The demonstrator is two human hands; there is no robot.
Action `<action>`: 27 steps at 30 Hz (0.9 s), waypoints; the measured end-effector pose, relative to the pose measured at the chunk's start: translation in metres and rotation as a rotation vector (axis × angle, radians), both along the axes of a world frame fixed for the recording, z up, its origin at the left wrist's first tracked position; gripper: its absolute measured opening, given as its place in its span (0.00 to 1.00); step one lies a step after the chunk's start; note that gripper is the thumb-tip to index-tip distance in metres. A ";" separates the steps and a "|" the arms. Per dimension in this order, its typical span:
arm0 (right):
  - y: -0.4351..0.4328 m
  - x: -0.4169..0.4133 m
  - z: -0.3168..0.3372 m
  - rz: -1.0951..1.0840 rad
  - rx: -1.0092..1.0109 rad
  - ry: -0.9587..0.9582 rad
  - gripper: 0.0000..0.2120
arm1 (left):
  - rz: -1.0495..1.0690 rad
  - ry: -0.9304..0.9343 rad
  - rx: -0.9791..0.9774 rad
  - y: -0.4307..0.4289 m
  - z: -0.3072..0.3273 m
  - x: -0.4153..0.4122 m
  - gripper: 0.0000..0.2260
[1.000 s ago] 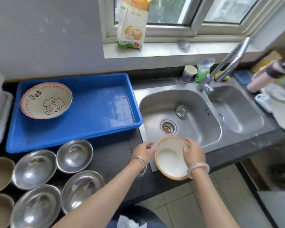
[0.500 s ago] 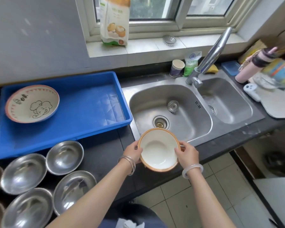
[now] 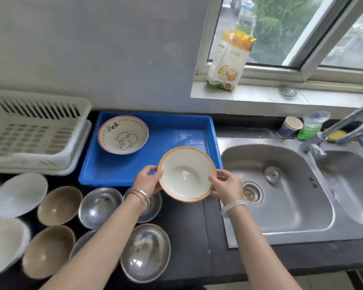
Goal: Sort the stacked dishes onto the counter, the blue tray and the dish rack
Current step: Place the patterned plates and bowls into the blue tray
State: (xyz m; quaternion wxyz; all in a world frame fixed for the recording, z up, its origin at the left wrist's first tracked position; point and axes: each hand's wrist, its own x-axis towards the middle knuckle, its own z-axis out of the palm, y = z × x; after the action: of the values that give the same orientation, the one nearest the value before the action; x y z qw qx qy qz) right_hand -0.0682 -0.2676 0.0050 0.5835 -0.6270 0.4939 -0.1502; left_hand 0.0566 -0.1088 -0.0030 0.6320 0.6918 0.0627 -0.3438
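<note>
plainly, white bowl (image 3: pixel 186 174), orange rim, held upright.

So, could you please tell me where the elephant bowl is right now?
In the head view, the elephant bowl sits in the back-left corner of the blue tray, just right of the white dish rack and beyond the orange-rimmed bowl.

white bowl (image 3: pixel 186 174), orange rim, over blue tray (image 3: pixel 155 122)

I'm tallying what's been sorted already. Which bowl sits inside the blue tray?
Only the elephant bowl, with its pink rim, in the blue tray's far-left corner; the other bowls sit on the counter or in hand.
</note>
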 end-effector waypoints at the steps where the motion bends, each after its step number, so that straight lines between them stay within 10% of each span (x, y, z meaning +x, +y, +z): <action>1: 0.005 0.016 0.000 0.022 0.007 -0.002 0.06 | 0.041 -0.013 -0.007 0.008 0.001 0.010 0.04; 27: 0.045 0.290 -0.051 0.330 -0.168 0.204 0.12 | 0.371 -0.257 0.306 0.053 -0.062 0.210 0.12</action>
State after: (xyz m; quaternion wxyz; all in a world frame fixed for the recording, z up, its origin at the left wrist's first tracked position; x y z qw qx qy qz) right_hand 0.2219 -0.2229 -0.0456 0.4928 -0.7577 0.4268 -0.0292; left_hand 0.2665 -0.0558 -0.0651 0.5752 0.7937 0.1590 -0.1180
